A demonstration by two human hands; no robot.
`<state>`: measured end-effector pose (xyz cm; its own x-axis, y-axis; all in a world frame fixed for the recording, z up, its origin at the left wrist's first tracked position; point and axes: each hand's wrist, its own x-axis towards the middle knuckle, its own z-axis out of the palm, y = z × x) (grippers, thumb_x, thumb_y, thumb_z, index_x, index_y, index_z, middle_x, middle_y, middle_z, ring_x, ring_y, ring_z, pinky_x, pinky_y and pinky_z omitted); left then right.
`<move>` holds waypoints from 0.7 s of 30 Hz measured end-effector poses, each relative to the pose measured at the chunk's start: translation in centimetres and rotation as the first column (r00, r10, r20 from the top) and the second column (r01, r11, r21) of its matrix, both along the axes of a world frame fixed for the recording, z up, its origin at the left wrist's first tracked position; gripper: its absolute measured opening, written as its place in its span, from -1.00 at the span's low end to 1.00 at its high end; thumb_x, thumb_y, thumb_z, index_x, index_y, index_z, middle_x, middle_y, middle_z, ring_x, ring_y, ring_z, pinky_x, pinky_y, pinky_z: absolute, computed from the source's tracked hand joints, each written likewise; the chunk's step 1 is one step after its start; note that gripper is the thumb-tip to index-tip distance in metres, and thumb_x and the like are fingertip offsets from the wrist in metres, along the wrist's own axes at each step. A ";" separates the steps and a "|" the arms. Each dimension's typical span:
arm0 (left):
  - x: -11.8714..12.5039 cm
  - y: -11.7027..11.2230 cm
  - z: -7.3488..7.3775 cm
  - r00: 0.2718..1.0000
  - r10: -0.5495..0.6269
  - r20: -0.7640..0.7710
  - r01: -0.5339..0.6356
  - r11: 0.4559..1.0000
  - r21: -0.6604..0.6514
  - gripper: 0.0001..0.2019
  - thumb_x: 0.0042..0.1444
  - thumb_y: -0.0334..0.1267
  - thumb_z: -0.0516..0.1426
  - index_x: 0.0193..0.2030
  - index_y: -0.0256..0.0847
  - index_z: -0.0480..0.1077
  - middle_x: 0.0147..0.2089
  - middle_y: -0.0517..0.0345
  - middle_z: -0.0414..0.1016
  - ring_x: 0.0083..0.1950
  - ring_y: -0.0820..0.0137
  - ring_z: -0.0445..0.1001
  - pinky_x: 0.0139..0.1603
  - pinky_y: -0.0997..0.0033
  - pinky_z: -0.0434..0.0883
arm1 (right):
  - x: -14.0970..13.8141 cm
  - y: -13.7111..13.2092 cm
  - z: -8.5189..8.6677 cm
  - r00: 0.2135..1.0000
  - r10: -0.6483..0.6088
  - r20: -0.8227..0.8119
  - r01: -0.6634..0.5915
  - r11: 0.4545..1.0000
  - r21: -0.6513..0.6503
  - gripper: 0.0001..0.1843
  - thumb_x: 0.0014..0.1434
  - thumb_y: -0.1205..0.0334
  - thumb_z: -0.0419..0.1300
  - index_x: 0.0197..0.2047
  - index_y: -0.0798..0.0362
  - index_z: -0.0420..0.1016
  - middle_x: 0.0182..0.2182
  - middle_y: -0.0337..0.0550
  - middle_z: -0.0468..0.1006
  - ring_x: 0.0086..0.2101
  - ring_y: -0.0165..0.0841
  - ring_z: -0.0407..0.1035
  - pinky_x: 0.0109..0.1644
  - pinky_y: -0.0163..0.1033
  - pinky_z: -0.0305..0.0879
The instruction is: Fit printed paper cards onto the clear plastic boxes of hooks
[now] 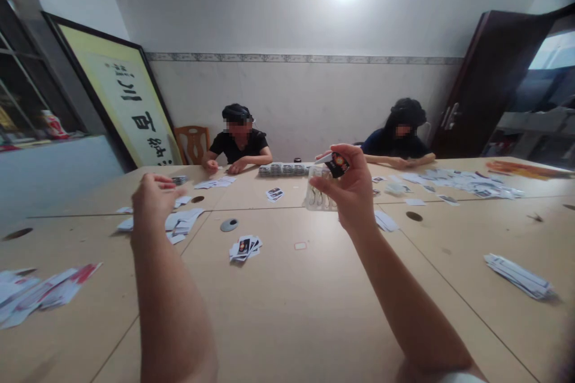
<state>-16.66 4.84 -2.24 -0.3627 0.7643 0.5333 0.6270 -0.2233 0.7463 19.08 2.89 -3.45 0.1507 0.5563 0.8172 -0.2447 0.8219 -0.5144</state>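
Note:
My right hand [353, 185] is raised over the table, its thumb and fingers closed on a clear plastic blister pack [318, 198] and a folded card [338, 164] with a black printed face. Inside the pack show small curved pieces that look like fish hooks. To the left, my left hand [155, 196] hovers with loosely bent fingers, a gap before the thumb, and nothing visible in it. Behind it on the table lies a spread of white cards [186, 221]. Between my forearms sits a small pile of black-and-white printed cards [245, 248].
Across the table [287, 311] sit two people, one at left [238, 146], one at right [398, 143]. Stacked packs [283, 170] stand near the far edge. More papers lie at left [45, 293], at right [518, 275] and far right [467, 181]. Round cable holes [414, 216] dot the tabletop.

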 end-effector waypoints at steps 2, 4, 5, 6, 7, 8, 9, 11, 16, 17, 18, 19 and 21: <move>0.1 -0.1 -0.5 0.999 0.005 -0.038 -0.009 0.995 -0.104 -0.50 -0.40 -0.22 0.53 -0.44 -0.20 0.32 -0.70 0.49 0.31 -0.63 0.45 0.31 -0.52 0.55 0.12 | -0.1 0.2 -0.1 1.000 0.015 -0.005 -0.015 0.999 -0.032 -0.36 -0.15 0.22 0.55 -0.04 -0.13 0.35 -0.19 -0.24 0.55 -0.18 -0.31 0.48 -0.06 -0.14 0.48; 0.8 0.0 -0.5 0.996 -0.013 -0.086 -0.004 0.980 -0.197 -0.54 -0.56 -0.30 0.54 -0.49 -0.22 0.44 -0.68 0.40 0.39 -0.61 0.40 0.36 -0.53 0.53 0.15 | -0.3 0.2 -0.1 0.999 0.032 -0.012 -0.032 0.998 -0.054 -0.36 -0.17 0.21 0.55 -0.05 -0.12 0.36 -0.19 -0.24 0.56 -0.20 -0.32 0.49 -0.08 -0.16 0.49; 1.4 0.0 -0.3 0.994 -0.024 -0.103 0.001 0.975 -0.222 -0.59 -0.55 -0.31 0.53 -0.53 -0.22 0.47 -0.68 0.35 0.41 -0.61 0.38 0.37 -0.52 0.51 0.16 | -0.3 0.3 -0.2 0.999 0.035 -0.011 -0.036 0.998 -0.058 -0.36 -0.17 0.22 0.55 -0.06 -0.12 0.36 -0.19 -0.25 0.56 -0.20 -0.32 0.49 -0.09 -0.17 0.49; 2.0 0.1 0.0 0.993 -0.028 -0.118 0.000 0.973 -0.232 -0.65 -0.51 -0.30 0.52 -0.57 -0.21 0.48 -0.70 0.32 0.41 -0.60 0.36 0.37 -0.51 0.49 0.18 | -0.3 0.3 -0.2 0.999 0.035 -0.004 -0.035 0.998 -0.057 -0.37 -0.16 0.22 0.55 -0.06 -0.12 0.36 -0.19 -0.26 0.56 -0.21 -0.33 0.49 -0.10 -0.18 0.49; 2.7 0.2 0.4 0.991 -0.029 -0.130 -0.002 0.973 -0.229 -0.70 -0.46 -0.27 0.50 -0.60 -0.20 0.48 -0.72 0.29 0.39 -0.59 0.34 0.38 -0.49 0.47 0.19 | -0.3 0.2 -0.3 0.999 0.033 0.006 -0.033 0.998 -0.053 -0.38 -0.14 0.23 0.54 -0.05 -0.13 0.35 -0.19 -0.26 0.55 -0.21 -0.33 0.49 -0.10 -0.18 0.49; 3.5 0.2 0.8 0.990 -0.027 -0.138 -0.002 0.978 -0.209 -0.73 -0.38 -0.21 0.48 -0.61 -0.19 0.50 -0.73 0.27 0.37 -0.57 0.31 0.38 -0.46 0.44 0.22 | -0.3 0.2 -0.3 0.999 0.031 0.015 -0.030 0.998 -0.051 -0.39 -0.12 0.23 0.53 -0.05 -0.13 0.35 -0.18 -0.27 0.55 -0.21 -0.34 0.48 -0.10 -0.18 0.49; 4.5 0.1 1.3 0.990 -0.033 -0.140 0.007 0.984 -0.180 -0.76 -0.30 -0.15 0.45 -0.59 -0.18 0.52 -0.72 0.24 0.38 -0.54 0.28 0.41 -0.42 0.41 0.27 | -0.3 0.2 -0.3 0.999 0.030 0.021 -0.029 0.998 -0.052 -0.39 -0.12 0.23 0.53 -0.04 -0.14 0.34 -0.18 -0.27 0.55 -0.21 -0.33 0.48 -0.09 -0.18 0.49; 6.8 -0.3 2.1 0.986 -0.107 -0.125 0.097 0.991 -0.087 -0.72 -0.09 0.02 0.35 -0.45 -0.18 0.60 -0.55 0.12 0.55 -0.36 0.18 0.53 -0.25 0.32 0.40 | -0.3 0.2 -0.3 0.999 0.038 0.019 -0.037 0.997 -0.065 -0.39 -0.12 0.24 0.53 -0.04 -0.14 0.34 -0.18 -0.27 0.54 -0.21 -0.33 0.47 -0.10 -0.18 0.48; 14.0 -2.3 2.4 0.815 -0.575 -0.077 0.575 0.818 -0.018 -0.41 0.24 0.26 0.02 -0.12 -0.24 0.61 -0.16 -0.14 0.65 -0.14 0.20 0.63 -0.04 0.26 0.53 | -0.2 0.2 -0.2 0.997 0.072 -0.025 -0.074 0.995 -0.068 -0.45 -0.08 0.25 0.51 -0.06 -0.12 0.37 -0.21 -0.27 0.56 -0.22 -0.36 0.47 -0.14 -0.22 0.46; 15.3 -2.8 2.3 0.725 -0.685 -0.069 0.684 0.728 -0.042 -0.46 0.23 0.22 0.09 -0.06 -0.23 0.59 -0.10 -0.15 0.64 -0.11 0.21 0.63 -0.08 0.29 0.55 | -0.1 0.2 -0.2 0.998 0.063 -0.029 -0.064 0.996 -0.062 -0.47 -0.06 0.25 0.50 -0.06 -0.11 0.37 -0.21 -0.27 0.56 -0.21 -0.36 0.47 -0.13 -0.22 0.45; 16.6 -3.2 2.0 0.661 -0.749 -0.038 0.746 0.662 -0.070 -0.49 0.20 0.17 0.16 0.06 -0.20 0.54 -0.10 -0.12 0.63 -0.13 0.23 0.62 -0.15 0.33 0.57 | -0.1 0.2 -0.2 0.998 0.046 -0.030 -0.048 0.997 -0.059 -0.48 -0.05 0.24 0.49 -0.06 -0.11 0.37 -0.21 -0.26 0.55 -0.21 -0.36 0.46 -0.11 -0.22 0.44; 17.8 -3.5 1.8 0.605 -0.796 0.012 0.793 0.602 -0.095 -0.47 0.17 0.11 0.23 0.17 -0.18 0.46 -0.12 -0.08 0.62 -0.14 0.25 0.62 -0.21 0.36 0.58 | -0.1 0.2 -0.2 0.999 0.027 -0.027 -0.029 0.998 -0.060 -0.49 -0.03 0.23 0.49 -0.06 -0.11 0.37 -0.20 -0.26 0.55 -0.20 -0.36 0.46 -0.10 -0.21 0.43; 19.5 -4.0 1.4 0.564 -0.816 0.128 0.826 0.560 -0.072 -0.43 0.11 0.01 0.31 0.22 -0.18 0.39 -0.15 -0.02 0.60 -0.18 0.28 0.62 -0.32 0.42 0.59 | 0.0 0.1 -0.2 1.000 -0.007 -0.018 0.006 0.998 -0.064 -0.52 0.00 0.22 0.46 -0.06 -0.12 0.37 -0.19 -0.24 0.53 -0.19 -0.35 0.46 -0.09 -0.19 0.43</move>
<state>2.87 0.87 -0.83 0.4196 0.8018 0.4255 0.1598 -0.5267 0.8349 19.04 3.02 -3.67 0.1690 0.6062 0.7771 -0.2489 0.7892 -0.5615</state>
